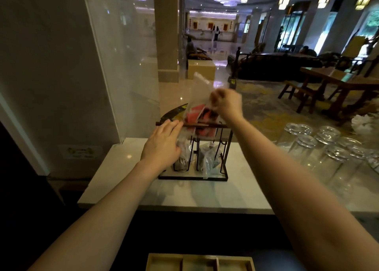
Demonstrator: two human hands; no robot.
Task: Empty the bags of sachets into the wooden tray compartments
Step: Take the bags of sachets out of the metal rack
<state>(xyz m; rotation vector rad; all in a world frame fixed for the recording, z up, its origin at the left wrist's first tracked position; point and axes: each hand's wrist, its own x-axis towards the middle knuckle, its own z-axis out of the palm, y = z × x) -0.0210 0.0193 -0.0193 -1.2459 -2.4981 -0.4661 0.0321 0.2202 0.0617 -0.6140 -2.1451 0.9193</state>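
A black wire rack (222,164) with a wooden top bar stands on the white counter. Clear plastic bags of sachets sit in it. My right hand (226,103) pinches the top of a clear bag of red sachets (194,115) lifted above the rack's bar. My left hand (163,145) rests against the rack's left side, over another clear bag of dark sachets (182,160), fingers touching the bar. A third clear bag (210,158) sits in the rack's right half. The wooden tray (201,261) with three compartments lies at the bottom edge, close to me.
Several upturned drinking glasses (320,147) stand on the counter to the right of the rack. A glass partition (123,65) rises at the left behind the counter (127,168). Beyond is a lobby with wooden tables and chairs (332,86).
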